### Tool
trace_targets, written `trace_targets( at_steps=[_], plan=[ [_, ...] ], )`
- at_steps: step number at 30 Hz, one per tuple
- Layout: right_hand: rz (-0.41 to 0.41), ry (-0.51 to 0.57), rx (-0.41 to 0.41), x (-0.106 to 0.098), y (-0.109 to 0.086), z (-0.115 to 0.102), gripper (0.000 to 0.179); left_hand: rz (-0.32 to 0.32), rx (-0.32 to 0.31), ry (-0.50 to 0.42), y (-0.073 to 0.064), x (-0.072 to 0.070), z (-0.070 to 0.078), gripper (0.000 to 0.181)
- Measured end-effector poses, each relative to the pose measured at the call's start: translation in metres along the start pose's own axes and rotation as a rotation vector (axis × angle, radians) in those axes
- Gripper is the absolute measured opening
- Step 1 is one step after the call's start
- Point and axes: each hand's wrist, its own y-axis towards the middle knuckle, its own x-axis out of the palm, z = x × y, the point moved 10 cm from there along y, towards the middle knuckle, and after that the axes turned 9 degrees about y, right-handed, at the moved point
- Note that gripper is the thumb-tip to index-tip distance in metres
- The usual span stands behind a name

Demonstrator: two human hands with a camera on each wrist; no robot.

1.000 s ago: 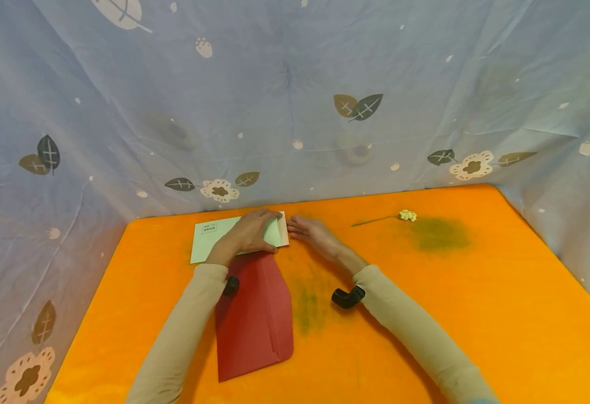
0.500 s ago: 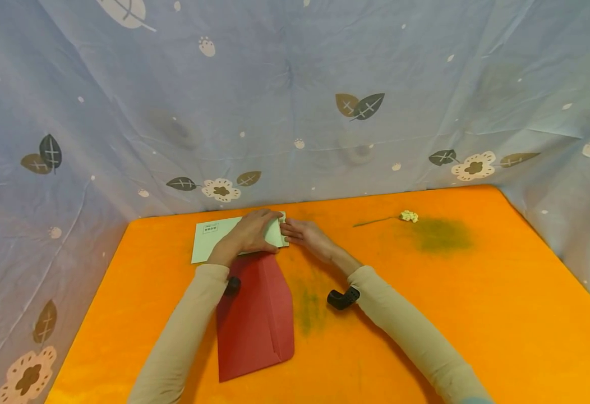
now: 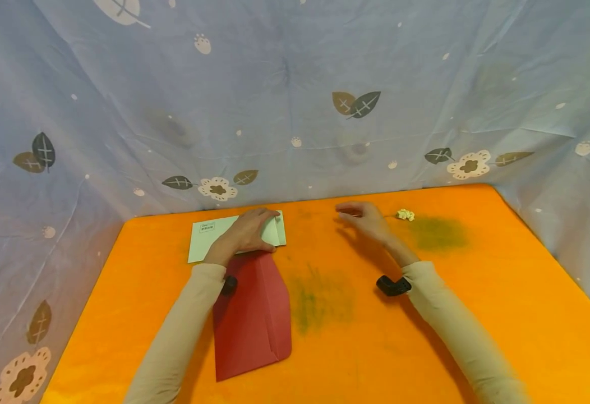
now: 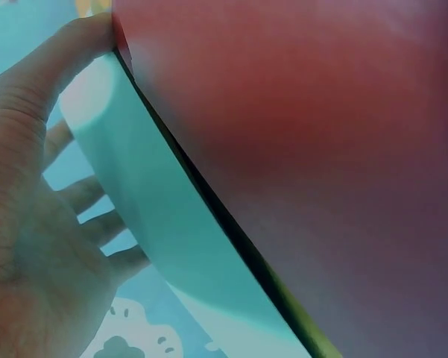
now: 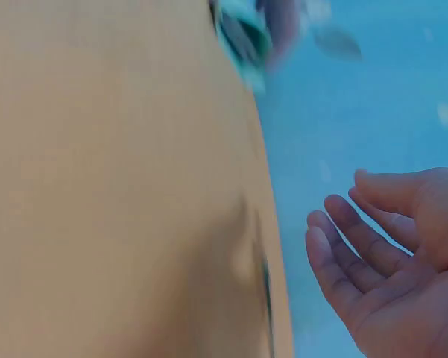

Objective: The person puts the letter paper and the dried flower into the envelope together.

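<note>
My left hand (image 3: 244, 230) holds a pale green envelope (image 3: 205, 242) by its two long edges near the right end, thumb on the near side and fingers on the far side. In the left wrist view the thumb presses by the corner of the envelope (image 4: 149, 194). A gap shows at the envelope's right end (image 5: 242, 37), blurred in the right wrist view. My right hand (image 3: 368, 221) hovers over the cloth with nothing in it, fingers loosely bent. Just to its right lies a pale yellow flower (image 3: 405, 215), its stem mostly hidden by the hand.
A large red envelope (image 3: 249, 320) lies below the green one, partly under the left wrist. An orange cloth (image 3: 476, 308) with greenish stains covers the table. A patterned blue-grey curtain (image 3: 295, 90) stands along the back and sides.
My right hand has touched the green envelope's right end, then left it and moved right towards the flower. The left hand keeps its hold in the same place.
</note>
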Motion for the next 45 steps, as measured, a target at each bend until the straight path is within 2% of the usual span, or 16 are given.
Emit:
trace_targets(
  at_steps=[3,7,10,13,19,26,30,36,42,45],
  plan=[
    [0.101,-0.178,0.005,-0.050,-0.008,0.008,0.034,0.000,0.002,-0.004,0.000,-0.001,0.000,0.088],
    [0.204,-0.326,0.019,-0.107,-0.020,0.024,0.035,0.000,0.001,-0.004,-0.001,-0.001,0.000,0.087],
    [0.245,-0.381,0.023,-0.137,-0.030,0.037,0.036,0.005,0.006,-0.004,-0.001,-0.002,0.000,0.087],
    [0.247,-0.395,0.040,-0.153,-0.039,0.050,0.039,0.004,0.012,-0.007,-0.001,-0.001,0.001,0.087],
    [0.166,-0.417,0.075,-0.156,-0.044,0.060,0.043,0.006,0.012,-0.007,-0.002,-0.001,0.002,0.087],
    [0.105,-0.491,0.001,-0.147,-0.040,0.050,0.033,0.005,0.004,-0.016,-0.002,-0.002,0.002,0.087],
    [0.086,-0.523,0.016,-0.143,-0.038,0.049,0.030,0.007,0.013,-0.009,-0.002,-0.002,0.002,0.087],
    [0.088,-0.479,0.075,-0.140,-0.038,0.047,0.034,-0.003,-0.001,-0.005,-0.001,-0.002,0.000,0.088],
    [0.120,-0.437,0.063,-0.139,-0.039,0.042,0.035,-0.003,0.002,-0.001,-0.001,-0.003,0.000,0.088],
    [0.128,-0.380,0.064,-0.137,-0.039,0.041,0.035,-0.005,0.001,-0.004,-0.001,-0.002,0.000,0.088]
  ],
)
